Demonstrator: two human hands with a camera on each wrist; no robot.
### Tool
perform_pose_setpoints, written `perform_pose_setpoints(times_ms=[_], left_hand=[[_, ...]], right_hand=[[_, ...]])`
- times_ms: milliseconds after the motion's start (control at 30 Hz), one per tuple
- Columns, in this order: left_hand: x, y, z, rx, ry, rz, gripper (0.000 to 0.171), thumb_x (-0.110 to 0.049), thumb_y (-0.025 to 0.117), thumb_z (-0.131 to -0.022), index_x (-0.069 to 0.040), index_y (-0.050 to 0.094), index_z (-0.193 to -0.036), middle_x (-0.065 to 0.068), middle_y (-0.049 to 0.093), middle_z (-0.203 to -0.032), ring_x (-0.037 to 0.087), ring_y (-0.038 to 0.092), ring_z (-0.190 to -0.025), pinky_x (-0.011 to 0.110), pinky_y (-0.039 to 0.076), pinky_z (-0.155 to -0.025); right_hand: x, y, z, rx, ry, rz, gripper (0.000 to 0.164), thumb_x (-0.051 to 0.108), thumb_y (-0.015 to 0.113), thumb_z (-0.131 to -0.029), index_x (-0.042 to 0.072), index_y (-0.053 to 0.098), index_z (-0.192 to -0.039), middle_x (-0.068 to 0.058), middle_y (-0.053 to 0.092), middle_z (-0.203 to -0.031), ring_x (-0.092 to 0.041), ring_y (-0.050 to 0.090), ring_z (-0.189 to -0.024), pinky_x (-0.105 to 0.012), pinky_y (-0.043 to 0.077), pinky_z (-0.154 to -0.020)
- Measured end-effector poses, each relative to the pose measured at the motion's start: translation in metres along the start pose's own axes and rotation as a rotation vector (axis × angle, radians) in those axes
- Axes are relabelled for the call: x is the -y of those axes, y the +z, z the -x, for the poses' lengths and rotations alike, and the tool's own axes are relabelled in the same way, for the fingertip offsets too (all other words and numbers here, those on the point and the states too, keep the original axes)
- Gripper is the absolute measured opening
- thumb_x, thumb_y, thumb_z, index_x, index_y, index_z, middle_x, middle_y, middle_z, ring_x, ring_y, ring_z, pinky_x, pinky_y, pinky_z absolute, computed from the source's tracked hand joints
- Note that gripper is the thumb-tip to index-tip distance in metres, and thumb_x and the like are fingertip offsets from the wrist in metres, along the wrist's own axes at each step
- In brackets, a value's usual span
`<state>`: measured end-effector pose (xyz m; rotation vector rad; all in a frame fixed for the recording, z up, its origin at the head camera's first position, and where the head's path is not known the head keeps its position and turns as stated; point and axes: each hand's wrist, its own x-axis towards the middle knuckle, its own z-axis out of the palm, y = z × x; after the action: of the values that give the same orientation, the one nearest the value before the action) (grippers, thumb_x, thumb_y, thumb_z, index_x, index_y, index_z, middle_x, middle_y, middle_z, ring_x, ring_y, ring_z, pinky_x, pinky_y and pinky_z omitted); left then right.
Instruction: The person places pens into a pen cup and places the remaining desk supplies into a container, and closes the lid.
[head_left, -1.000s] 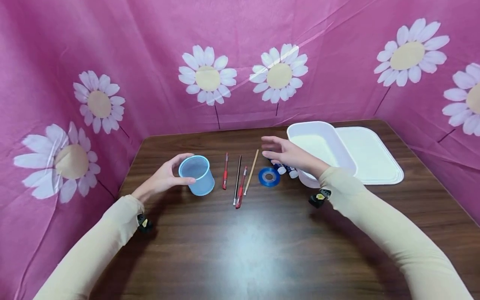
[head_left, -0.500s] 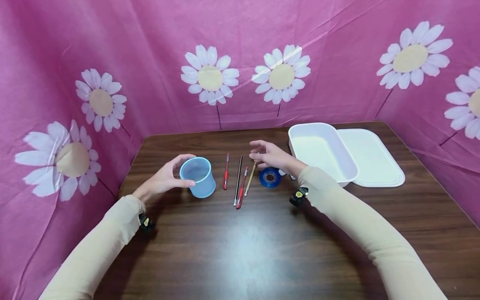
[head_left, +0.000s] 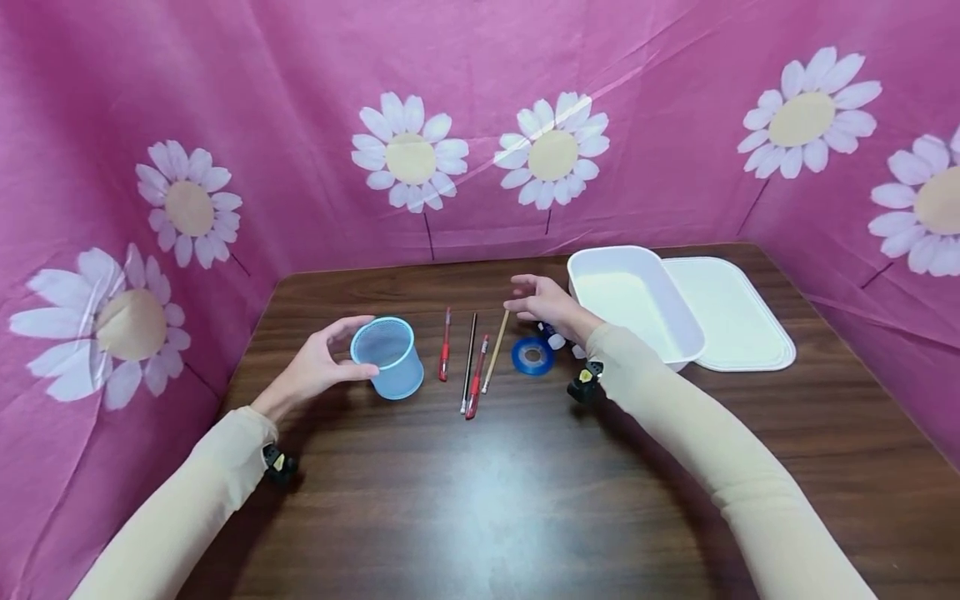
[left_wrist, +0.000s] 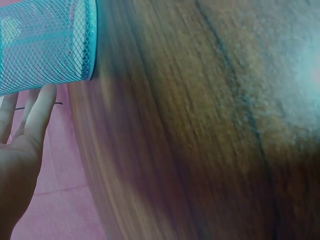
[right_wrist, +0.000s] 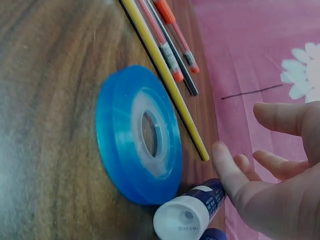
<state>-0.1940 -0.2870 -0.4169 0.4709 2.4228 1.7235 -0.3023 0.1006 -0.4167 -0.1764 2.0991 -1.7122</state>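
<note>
Left hand holds the blue mesh cup; beside the right hand, which grips nothing, the yellow pencil lies unlifted.

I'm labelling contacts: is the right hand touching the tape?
Apart. The right wrist view shows it: bare table and the end of the yellow pencil show between the right hand and the tape.
</note>
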Motion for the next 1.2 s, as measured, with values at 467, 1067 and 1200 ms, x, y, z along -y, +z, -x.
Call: perform_pose_setpoints(times_ms=[467,1067,1200], left_hand=[[0.004,-0.004,-0.002,0.018,0.036,-0.010,0.075,-0.003,0.085,-0.082,-0.010,0.048,-0.147,0.016,0.058,-0.135,0.023,0.054,-0.122,0.030,0.056,-0.089],[0.000,0.001,-0.005,0.042,0.022,-0.037,0.075,-0.009,0.085,-0.084,-0.011,0.047,-0.149,0.015,0.057,-0.136,0.025,0.053,-0.122,0.030,0.056,-0.088],[0.000,-0.001,-0.001,0.036,0.001,-0.054,0.075,-0.009,0.084,-0.084,-0.012,0.047,-0.149,0.014,0.058,-0.135,0.026,0.054,-0.120,0.028,0.055,-0.089]], right_hand=[[0.006,0.026,-0.005,0.068,0.025,0.375,0.087,0.009,0.077,-0.089,-0.005,0.025,-0.157,-0.029,0.041,-0.151,-0.024,0.063,-0.108,-0.030,0.057,-0.086],[0.002,0.044,-0.010,-0.105,0.119,0.370,0.068,-0.010,0.075,-0.079,-0.007,0.045,-0.141,-0.020,0.057,-0.113,-0.025,0.071,-0.077,-0.027,0.060,-0.060],[0.002,0.049,-0.008,-0.116,0.139,0.355,0.078,-0.009,0.073,-0.080,-0.005,0.039,-0.149,-0.023,0.060,-0.113,-0.027,0.072,-0.077,-0.028,0.060,-0.059]])
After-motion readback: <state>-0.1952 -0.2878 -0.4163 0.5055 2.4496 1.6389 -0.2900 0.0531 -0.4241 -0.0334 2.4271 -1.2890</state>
